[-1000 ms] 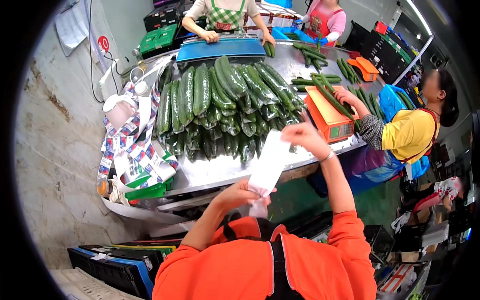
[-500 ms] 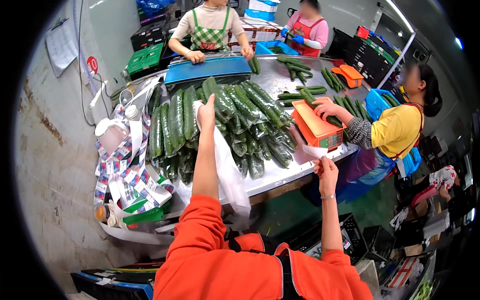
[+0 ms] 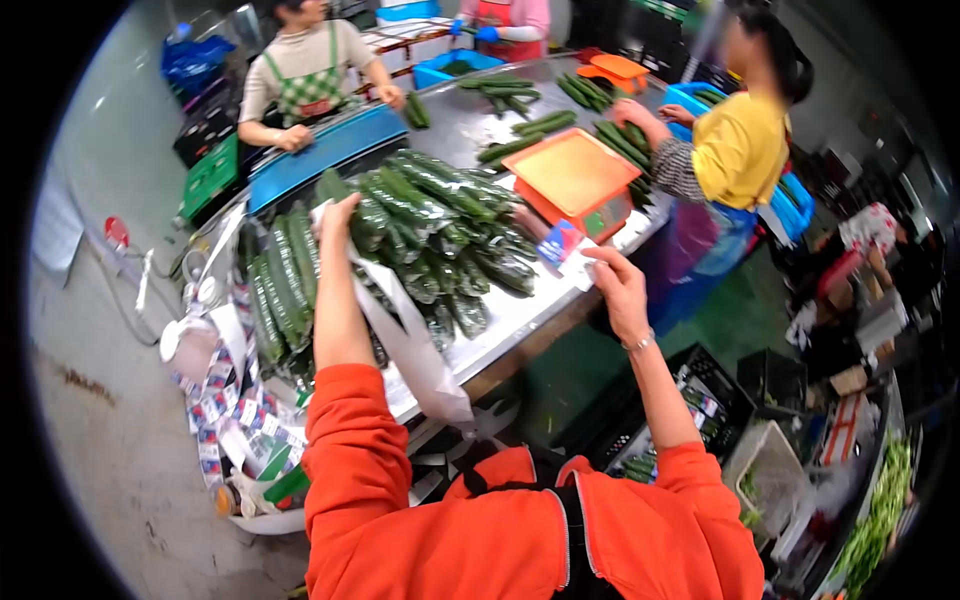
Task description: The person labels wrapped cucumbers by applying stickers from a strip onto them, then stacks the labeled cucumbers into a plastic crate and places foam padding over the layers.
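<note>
My left hand (image 3: 338,215) is closed at the left part of the pile of wrapped cucumbers (image 3: 425,215), gripping a white backing strip (image 3: 405,345) that hangs down over the table edge. Between the thumb and fingers of my right hand (image 3: 618,285) is a small label (image 3: 562,246), blue and red on white, held in front of the orange scale (image 3: 572,175). More labels on long strips (image 3: 225,400) lie tangled left of the pile.
A blue tray (image 3: 325,155) sits behind the pile, with a person in a green checked apron beyond it. A co-worker in yellow (image 3: 742,150) stands at the right by loose cucumbers (image 3: 622,145). Black crates (image 3: 705,395) stand below right.
The view has turned to the right. My right hand has turned the label so its printed face shows. The co-worker in yellow has drawn back from the scale, which now has no cucumbers on it.
</note>
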A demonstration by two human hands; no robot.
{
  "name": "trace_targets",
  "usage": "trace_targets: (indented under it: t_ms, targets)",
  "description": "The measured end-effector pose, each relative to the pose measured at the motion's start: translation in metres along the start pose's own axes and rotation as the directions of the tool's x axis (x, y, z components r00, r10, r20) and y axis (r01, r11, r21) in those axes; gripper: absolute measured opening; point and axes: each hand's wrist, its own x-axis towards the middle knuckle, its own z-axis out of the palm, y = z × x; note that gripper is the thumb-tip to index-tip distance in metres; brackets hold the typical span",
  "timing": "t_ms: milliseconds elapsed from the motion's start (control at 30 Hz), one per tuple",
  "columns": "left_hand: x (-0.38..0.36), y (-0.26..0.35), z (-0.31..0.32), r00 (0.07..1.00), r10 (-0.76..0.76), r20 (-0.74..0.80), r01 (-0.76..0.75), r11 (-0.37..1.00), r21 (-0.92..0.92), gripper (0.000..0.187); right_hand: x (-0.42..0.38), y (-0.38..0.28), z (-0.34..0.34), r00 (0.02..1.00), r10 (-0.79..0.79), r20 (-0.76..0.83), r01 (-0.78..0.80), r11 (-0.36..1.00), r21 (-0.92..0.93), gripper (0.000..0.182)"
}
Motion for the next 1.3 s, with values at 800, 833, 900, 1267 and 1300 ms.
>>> trace_targets:
  t_ms: [800,833,900,1267,1300]
  targets:
    - [-0.225,0.035,-0.019,0.979,0.203,-0.038,-0.111,0.367,-0.923,0.058,-0.001,-0.065,0.063,0.947,-0.307,0.096,0.293,0.947,0.132,0.013]
    - [-0.241,0.03,-0.006,0.964,0.266,0.006,-0.082,0.322,-0.943,0.057,-0.003,-0.058,0.069,0.947,-0.308,0.087,0.283,0.932,0.224,0.011]
    - [-0.285,0.024,0.019,0.875,0.483,0.03,-0.114,0.267,-0.957,0.051,-0.013,-0.055,0.078,0.957,-0.275,0.09,0.24,0.928,0.285,0.012]
    - [-0.41,0.029,0.122,0.667,0.581,0.467,0.412,0.235,-0.881,0.044,-0.089,-0.02,0.012,0.993,-0.048,-0.111,0.074,0.968,0.24,0.014]
    - [-0.416,0.028,0.13,0.672,0.606,0.426,0.361,0.234,-0.903,0.05,-0.094,-0.019,0.006,0.993,-0.014,-0.114,0.036,0.981,0.19,0.015]
